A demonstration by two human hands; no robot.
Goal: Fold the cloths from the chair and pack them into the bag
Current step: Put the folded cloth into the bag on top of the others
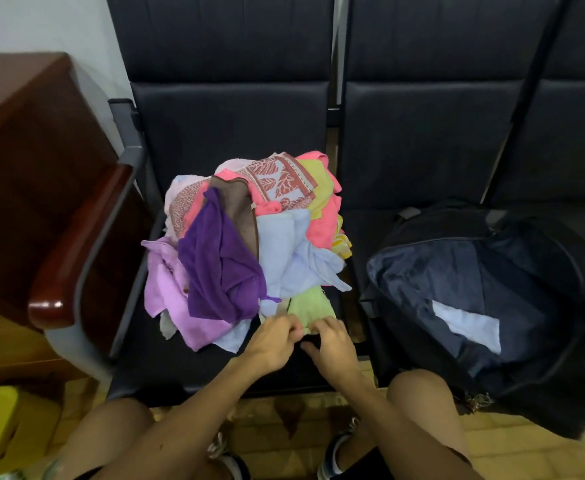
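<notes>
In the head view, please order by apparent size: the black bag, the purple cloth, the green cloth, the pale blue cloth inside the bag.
1. black bag
2. purple cloth
3. green cloth and pale blue cloth look alike; the green one is partly hidden, so unranked.

- A pile of cloths [246, 244] is sitting on the left chair seat [187, 372].
- A backpack [533, 271] is lying open on the right chair seat [370, 216], near the pile.
- A folded cloth [468, 325] is lying inside the backpack.
- An armrest [76, 251] is standing left of the pile.
- The left hand [272, 341] and right hand [331, 344] are touching the pile's near edge.
</notes>
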